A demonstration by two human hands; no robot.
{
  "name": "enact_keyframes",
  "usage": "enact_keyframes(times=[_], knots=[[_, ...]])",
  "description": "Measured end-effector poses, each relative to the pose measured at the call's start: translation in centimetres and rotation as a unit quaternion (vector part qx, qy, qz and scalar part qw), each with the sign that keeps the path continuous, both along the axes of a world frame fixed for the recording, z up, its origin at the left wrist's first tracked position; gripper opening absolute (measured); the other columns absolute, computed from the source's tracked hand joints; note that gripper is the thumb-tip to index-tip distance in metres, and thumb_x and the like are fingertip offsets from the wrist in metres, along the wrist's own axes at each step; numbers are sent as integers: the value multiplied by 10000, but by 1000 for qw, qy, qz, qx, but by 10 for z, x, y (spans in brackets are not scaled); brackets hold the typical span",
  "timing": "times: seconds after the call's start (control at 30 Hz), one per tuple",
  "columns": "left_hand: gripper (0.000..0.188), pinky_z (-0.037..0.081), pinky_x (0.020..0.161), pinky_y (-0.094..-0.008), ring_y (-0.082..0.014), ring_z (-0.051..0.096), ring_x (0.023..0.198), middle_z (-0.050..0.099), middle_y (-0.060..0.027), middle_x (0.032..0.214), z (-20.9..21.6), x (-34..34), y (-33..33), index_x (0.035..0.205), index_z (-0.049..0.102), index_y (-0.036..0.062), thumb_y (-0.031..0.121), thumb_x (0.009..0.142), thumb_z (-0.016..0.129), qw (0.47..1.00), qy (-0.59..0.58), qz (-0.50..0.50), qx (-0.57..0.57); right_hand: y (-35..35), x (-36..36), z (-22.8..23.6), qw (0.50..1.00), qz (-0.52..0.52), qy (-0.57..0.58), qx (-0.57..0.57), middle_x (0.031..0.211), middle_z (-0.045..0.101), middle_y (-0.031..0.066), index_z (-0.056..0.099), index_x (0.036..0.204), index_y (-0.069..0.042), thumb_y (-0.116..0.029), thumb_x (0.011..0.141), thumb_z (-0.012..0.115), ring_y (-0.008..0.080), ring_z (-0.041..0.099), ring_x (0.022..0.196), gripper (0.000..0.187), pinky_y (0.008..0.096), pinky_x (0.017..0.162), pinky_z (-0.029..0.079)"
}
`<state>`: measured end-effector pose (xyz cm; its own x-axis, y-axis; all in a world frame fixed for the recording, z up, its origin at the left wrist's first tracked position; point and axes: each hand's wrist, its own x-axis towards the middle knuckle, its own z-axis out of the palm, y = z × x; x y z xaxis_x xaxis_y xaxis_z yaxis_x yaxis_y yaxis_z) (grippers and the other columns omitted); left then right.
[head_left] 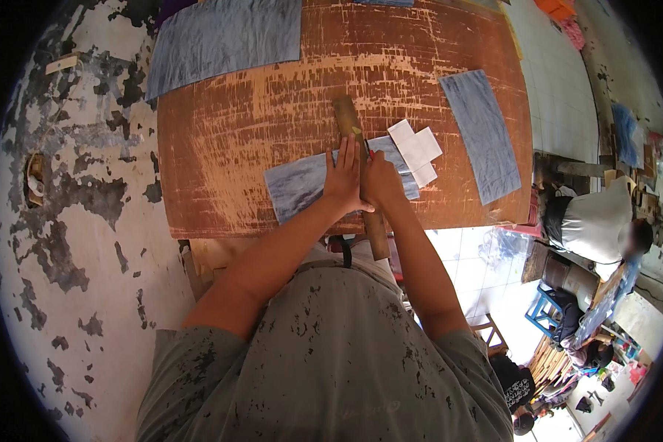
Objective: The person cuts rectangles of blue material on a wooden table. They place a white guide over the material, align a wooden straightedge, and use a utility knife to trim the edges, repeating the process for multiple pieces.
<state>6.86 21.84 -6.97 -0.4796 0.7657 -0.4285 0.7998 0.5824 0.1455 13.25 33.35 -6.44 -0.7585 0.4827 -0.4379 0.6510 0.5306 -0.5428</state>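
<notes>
My left hand [342, 177] lies flat, fingers spread, on a long wooden straightedge [376, 236]. The straightedge runs across a blue-grey mottled sheet [295, 184] and sticks out past the table's near edge. Beside it, my right hand [382, 180] is closed around a slim tool [372, 155]; only a small red part shows, and the fingers hide the rest. The tool is along the straightedge's right side. Just right of this hand, a white cross-shaped piece [420, 151], perhaps paper or card, partly covers the sheet's right end.
The brown tabletop [228, 147] is scored with many cuts. Another blue-grey strip [482, 136] lies at right, and a larger sheet [225, 40] at far left. A peeling wall [74, 221] stands at left. To the right, a person [593, 221] sits near a blue stool [544, 309].
</notes>
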Motion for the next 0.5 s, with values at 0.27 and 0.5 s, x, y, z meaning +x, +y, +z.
enact_keyframes(times=[0.27,0.5], knots=[[1703,112,1284,-709,-441,-14,1669,-28,-312,1777,-1,-1,1,1681,105,-113,847,509,882,1000,5,-8,-3,5,-2,-5,1000,23,-11,6,1029,702,402,515,1180,89,-223,1074,504,569,707,987,330,604,870,580],[1703,130,1272,-730,-435,-2,1670,-28,-312,1775,-1,-2,3,1675,95,-125,860,522,870,1000,8,-15,-8,6,14,-18,982,165,-58,65,1046,702,389,520,1225,110,-224,1020,610,526,730,1006,402,593,816,605]])
